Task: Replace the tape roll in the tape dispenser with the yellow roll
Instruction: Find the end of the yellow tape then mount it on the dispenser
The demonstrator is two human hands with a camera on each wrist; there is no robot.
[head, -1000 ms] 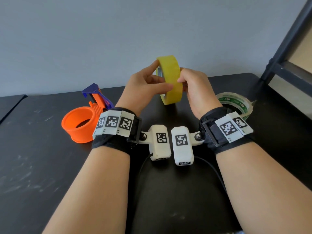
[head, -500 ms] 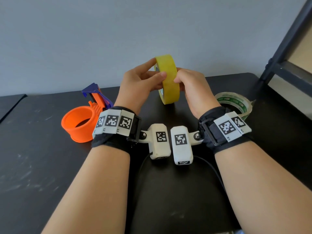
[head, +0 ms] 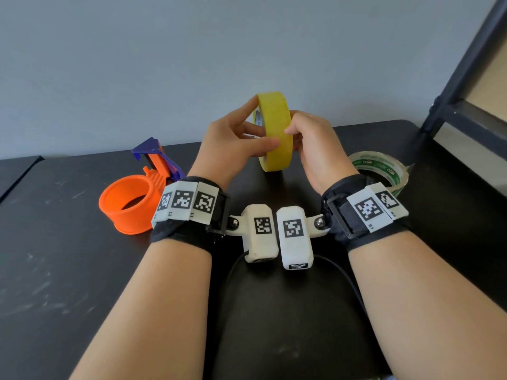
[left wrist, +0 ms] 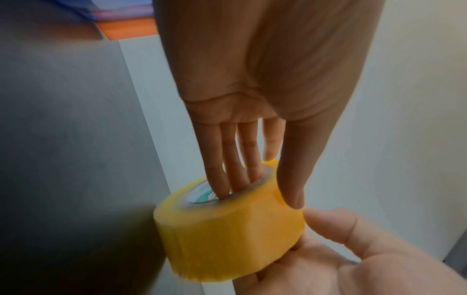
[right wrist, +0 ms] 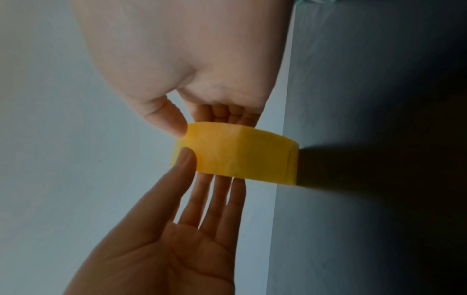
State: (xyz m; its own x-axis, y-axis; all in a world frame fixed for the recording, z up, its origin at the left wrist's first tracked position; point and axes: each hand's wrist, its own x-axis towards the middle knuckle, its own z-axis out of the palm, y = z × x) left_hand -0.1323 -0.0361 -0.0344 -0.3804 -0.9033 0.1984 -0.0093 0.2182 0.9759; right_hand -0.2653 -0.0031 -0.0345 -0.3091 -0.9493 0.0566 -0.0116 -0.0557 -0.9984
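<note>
From the head view I hold the yellow roll (head: pixel 275 133) on edge above the counter (head: pixel 68 283), between my left hand (head: pixel 233 144) and my right hand (head: pixel 315 149). The left thumb lies across its yellow band with the forefinger raised at the top rim, and the right fingers grasp the far side. Left of my left fingers the orange tape dispenser (head: pixel 131 204) lies on the counter with nothing in its ring; right of my right fingers sits the clear tape roll (head: pixel 384 168).

From the left wrist, three left fingers (left wrist: pixel 235 159) reach into the core of the yellow roll (left wrist: pixel 227 235) – thumb on the outer band, so it is grasped. The right hand (left wrist: pixel 328 249) cups it from below.

From the right wrist, the right thumb presses the roll's (right wrist: pixel 240 155) edge, with the right fingers (right wrist: pixel 227 113) curled behind it, grasping. The left hand (right wrist: pixel 164 249) meets it from the other side.
</note>
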